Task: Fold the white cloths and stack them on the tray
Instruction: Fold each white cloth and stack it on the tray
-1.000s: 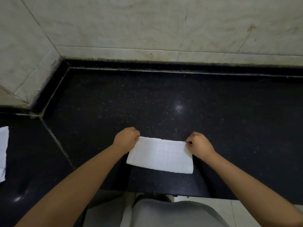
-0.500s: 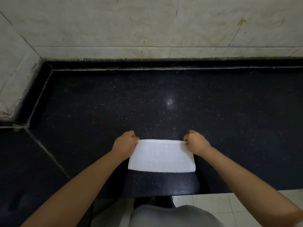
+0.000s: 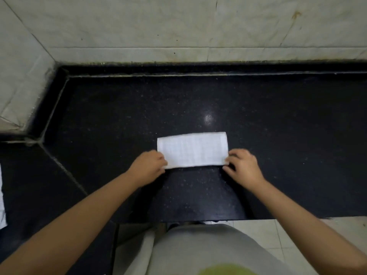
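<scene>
Cloth [image 3: 193,150] lies folded in a flat strip on black tabletop [image 3: 278,126], mid-front. Left hand [image 3: 148,167] pinches near-left corner, right hand [image 3: 241,167] pinches near-right, fingers curled. Next fold: keep edges aligned, pull taut, press crease flat. Tray not visible.

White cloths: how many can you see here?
2. One folded cloth lies on the black counter, with the left hand and right hand at its near corners. Another cloth peeks in at the left edge, mostly cut off. More may lie outside the view.
</scene>
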{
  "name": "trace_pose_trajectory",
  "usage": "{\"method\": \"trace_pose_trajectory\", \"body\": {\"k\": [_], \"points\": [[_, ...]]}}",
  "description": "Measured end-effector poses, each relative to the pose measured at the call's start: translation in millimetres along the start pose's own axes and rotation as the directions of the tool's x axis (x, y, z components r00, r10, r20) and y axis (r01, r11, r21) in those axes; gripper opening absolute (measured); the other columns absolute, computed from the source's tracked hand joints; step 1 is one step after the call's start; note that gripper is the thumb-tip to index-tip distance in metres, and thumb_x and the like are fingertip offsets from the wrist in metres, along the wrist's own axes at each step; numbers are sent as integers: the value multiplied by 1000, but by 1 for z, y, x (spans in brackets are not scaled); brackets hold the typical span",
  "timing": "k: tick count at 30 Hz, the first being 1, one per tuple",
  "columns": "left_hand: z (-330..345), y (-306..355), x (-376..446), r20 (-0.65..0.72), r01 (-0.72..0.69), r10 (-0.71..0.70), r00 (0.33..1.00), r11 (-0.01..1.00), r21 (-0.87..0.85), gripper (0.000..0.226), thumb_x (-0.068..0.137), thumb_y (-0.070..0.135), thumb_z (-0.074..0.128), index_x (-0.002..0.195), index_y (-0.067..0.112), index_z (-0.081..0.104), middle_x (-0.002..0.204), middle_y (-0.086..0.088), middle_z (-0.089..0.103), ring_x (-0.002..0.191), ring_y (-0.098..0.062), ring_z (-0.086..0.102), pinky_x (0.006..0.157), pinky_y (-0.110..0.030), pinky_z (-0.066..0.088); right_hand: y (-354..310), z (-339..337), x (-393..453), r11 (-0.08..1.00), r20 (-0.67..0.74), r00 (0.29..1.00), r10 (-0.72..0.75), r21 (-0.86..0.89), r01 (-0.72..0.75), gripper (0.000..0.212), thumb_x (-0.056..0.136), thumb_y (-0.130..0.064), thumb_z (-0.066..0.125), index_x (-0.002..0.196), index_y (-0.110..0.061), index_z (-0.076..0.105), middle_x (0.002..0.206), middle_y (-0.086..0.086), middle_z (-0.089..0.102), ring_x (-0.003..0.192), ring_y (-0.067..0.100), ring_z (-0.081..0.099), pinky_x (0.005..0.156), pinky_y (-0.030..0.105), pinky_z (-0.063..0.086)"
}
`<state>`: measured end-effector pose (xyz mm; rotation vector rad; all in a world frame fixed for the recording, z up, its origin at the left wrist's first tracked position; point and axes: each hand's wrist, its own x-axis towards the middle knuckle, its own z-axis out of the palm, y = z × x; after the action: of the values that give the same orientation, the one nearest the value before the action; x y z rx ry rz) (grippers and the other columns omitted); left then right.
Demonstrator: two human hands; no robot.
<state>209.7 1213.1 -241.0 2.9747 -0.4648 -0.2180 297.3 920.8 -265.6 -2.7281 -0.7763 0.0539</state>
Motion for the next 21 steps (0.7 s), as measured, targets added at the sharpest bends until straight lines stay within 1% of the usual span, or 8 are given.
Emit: {"method": "trace_pose_trajectory", "body": {"k": [2,3,6,8,10,13,17,21], "points": [[18,11,-6,205,99,-107,973,994,49,30,90,30,53,112,12,63,123,-5,56,112,-27,55,88,-37,48,0,17,-14,997,89,993,72,3,-73,18,70,-24,72,76,-8,72,92,14,69,89,37,65,77,46,49],[21,14,-9,212,147,-148,966,989,16,31,91,29,54,113,10,62,126,-6,53,115,-27,53,89,-38,47,-3,18,-17,994,63,992,108,26,-110,19,74,-25,68,79,-7,72,94,14,69,90,37,64,80,47,49],[22,17,-5,-1,185,-185,983,979,-89,19,76,15,73,88,2,67,99,-13,65,84,-33,66,64,-39,53,-16,8,-6,936,-9,939,343,89,-341,25,88,-25,58,101,-5,67,109,15,64,105,35,56,88,44,43],[16,18,10,-35,297,-305,952,944,-141,29,86,20,63,110,3,61,120,-14,58,106,-33,59,83,-41,51,-22,4,9,862,76,860,505,15,-507,38,90,-36,51,114,-7,59,121,14,57,114,32,48,93,44,38],[16,21,26,28,453,-454,890,879,-150,47,96,29,45,138,8,37,150,-10,30,138,-26,31,110,-36,32,-27,4,19,817,159,802,576,-95,-568,44,89,-43,49,112,-7,57,121,14,54,115,31,45,95,42,36],[27,20,41,106,565,-555,825,811,-153,60,99,35,36,148,8,13,158,-9,4,147,-23,2,119,-36,14,-34,11,26,795,205,768,607,-169,-583,41,88,-40,50,112,-7,56,121,13,53,115,30,46,95,40,35],[47,16,41,179,593,-571,801,798,-105,65,100,41,26,149,9,0,158,-8,-9,146,-22,-9,120,-37,1,-39,13,33,721,249,685,684,-92,-687,32,88,-34,51,106,-9,58,116,11,55,111,29,47,93,38,35],[53,14,40,150,579,-562,813,808,-110,65,99,43,22,149,9,-3,158,-7,-12,146,-20,-11,119,-36,-5,-43,15,33,724,205,706,678,-21,-689,11,87,-23,52,88,-12,56,88,4,56,84,22,52,79,33,31]]}}
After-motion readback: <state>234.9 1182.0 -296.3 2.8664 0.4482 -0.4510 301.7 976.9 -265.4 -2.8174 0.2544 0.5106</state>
